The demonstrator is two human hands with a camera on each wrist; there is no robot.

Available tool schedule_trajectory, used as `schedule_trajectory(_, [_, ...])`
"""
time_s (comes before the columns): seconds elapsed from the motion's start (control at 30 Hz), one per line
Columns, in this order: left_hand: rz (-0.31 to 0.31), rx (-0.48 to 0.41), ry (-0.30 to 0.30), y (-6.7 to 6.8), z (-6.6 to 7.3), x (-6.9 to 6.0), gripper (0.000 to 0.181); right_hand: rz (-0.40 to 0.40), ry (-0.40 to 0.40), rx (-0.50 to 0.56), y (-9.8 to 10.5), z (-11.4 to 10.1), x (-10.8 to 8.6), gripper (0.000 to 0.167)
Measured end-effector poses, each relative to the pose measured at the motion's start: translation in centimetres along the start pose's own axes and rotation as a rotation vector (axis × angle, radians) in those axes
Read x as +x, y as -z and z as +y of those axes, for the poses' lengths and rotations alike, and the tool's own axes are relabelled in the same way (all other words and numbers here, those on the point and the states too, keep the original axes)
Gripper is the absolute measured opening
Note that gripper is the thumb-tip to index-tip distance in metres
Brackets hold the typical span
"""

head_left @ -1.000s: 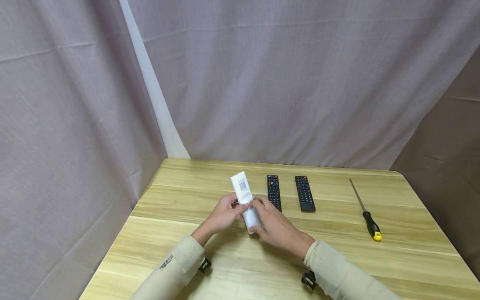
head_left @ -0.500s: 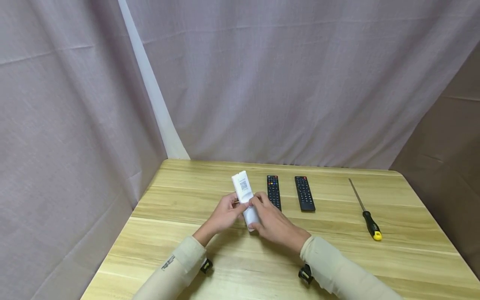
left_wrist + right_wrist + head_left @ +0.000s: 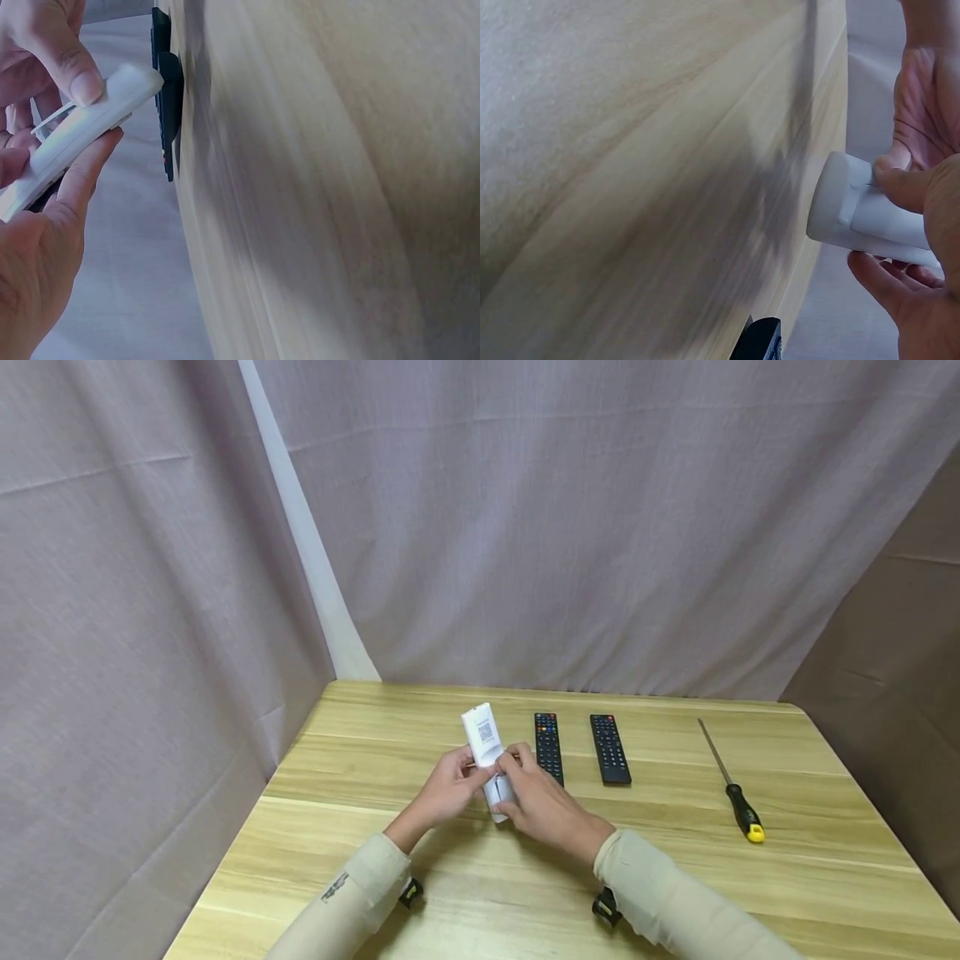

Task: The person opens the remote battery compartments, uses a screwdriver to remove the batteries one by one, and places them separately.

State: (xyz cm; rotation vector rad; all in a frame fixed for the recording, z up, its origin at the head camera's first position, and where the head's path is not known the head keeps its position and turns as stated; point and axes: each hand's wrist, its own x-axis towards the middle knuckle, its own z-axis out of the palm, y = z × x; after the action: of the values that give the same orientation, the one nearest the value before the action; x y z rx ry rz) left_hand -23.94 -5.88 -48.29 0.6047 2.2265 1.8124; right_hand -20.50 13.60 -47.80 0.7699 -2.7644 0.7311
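Observation:
A white remote control (image 3: 483,733), its back with a printed code label turned up, is held above the table between both hands. The left hand (image 3: 450,789) grips it from the left side, thumb on the back near the middle. Across the lower half, the right hand (image 3: 543,802) pinches the battery cover (image 3: 507,791), thumb at the lower end and fingertips by the upper edge. In the left wrist view the thin cover (image 3: 54,120) stands slightly raised from the remote's body (image 3: 97,112). What lies inside the compartment is hidden.
Two black remote controls (image 3: 548,745) (image 3: 611,748) lie side by side beyond the right hand. Farther right lies a screwdriver (image 3: 742,810) with a black and yellow handle. Curtains (image 3: 570,527) hang behind the wooden table (image 3: 330,760).
A dark gap now shows in the lower half of the white remote control, where the battery cover looked flush before. Both hands have stayed nearly in place; the right has shifted slightly left.

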Motion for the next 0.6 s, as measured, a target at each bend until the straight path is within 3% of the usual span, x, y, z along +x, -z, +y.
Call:
schedule_trajectory(0.33, [-0.008,-0.053,-0.018,0.0,0.3,0.1,0.041,0.133,0.079,-0.133,-0.2,0.2,-0.9,0.042])
schedule_trajectory(0.6, [0.029,-0.016,-0.011,-0.1,0.0,0.0,0.04,0.083,0.131,-0.074,0.3,0.4,-1.7,0.028])
